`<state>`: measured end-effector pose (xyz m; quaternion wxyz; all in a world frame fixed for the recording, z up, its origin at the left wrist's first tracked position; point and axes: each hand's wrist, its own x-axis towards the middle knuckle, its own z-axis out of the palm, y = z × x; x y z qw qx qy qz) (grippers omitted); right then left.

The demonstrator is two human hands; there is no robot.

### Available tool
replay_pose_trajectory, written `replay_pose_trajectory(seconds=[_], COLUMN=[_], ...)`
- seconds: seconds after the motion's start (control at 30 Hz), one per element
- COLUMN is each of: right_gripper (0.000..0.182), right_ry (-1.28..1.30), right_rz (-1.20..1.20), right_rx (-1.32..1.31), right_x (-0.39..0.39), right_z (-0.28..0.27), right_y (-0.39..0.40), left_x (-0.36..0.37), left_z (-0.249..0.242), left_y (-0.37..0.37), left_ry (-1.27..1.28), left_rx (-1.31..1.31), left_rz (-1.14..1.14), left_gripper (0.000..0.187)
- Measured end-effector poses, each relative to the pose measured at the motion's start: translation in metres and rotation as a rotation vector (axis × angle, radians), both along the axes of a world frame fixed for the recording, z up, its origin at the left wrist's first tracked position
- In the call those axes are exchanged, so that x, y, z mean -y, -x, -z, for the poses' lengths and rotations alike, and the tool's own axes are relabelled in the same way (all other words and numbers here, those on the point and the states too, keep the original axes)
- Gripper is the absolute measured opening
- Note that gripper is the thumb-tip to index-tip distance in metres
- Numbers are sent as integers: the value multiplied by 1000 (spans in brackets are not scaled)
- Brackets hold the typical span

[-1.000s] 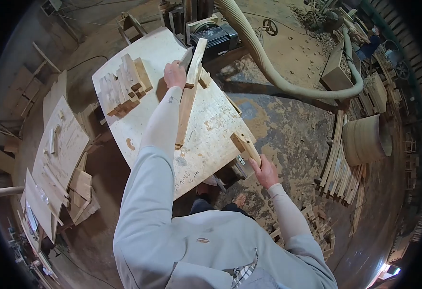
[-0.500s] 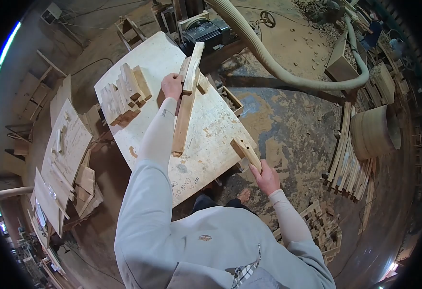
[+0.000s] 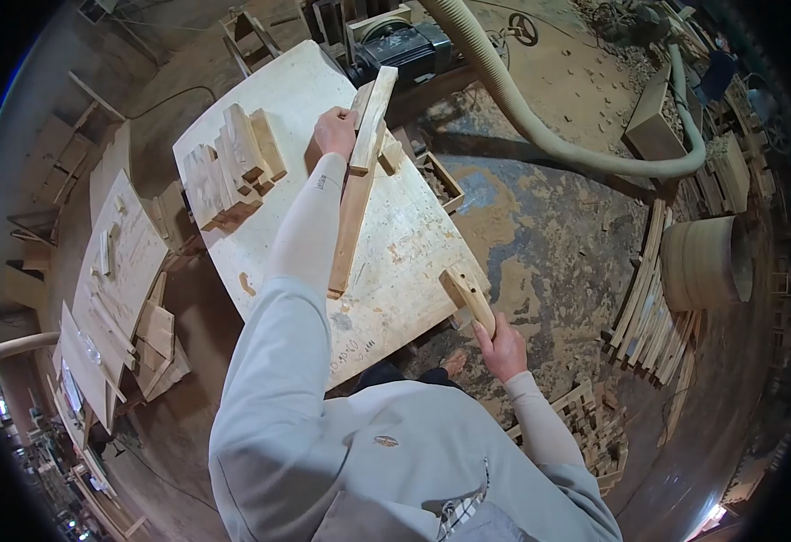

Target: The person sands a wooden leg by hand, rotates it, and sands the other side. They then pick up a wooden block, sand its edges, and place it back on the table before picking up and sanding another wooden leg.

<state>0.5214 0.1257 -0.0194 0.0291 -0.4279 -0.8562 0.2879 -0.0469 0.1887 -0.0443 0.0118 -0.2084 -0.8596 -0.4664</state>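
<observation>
Left hand: your left hand is beside the pale strip, near the surface's right edge; its fingers are curled, but whether they clamp on wood I cannot tell.
Right hand: your right hand has its fingers clamped on the near end of the block with holes.
Block with holes: its far end shows over the surface's near right corner; contact there is unclear.
Pale strip: it overlaps the far part of the long bar.
Wood stack: the stack sits by the left edge.
Past far edge: a motor.
</observation>
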Motion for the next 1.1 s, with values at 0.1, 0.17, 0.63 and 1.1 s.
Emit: replay_pose_trajectory(seconds=[0.1, 0.17, 0.63, 1.1], right_gripper=[42, 41, 43, 51], right_ry=[-2, -11, -34, -21], right_rz=[4, 7, 21, 74], right_rx=[3, -17, -117, -179], right_x=[0, 0, -6, 0], right_z=[8, 12, 60, 63], right_y=[0, 1, 2, 5], left_x=[-4, -5, -6, -7], left_z=[-3, -6, -8, -11], left_y=[2, 2, 9, 0], left_ry=[4, -11, 3, 37], left_rx=[-1, 11, -65, -114], left_rz=[-2, -6, -5, -41], left_gripper=[28, 26, 29, 29])
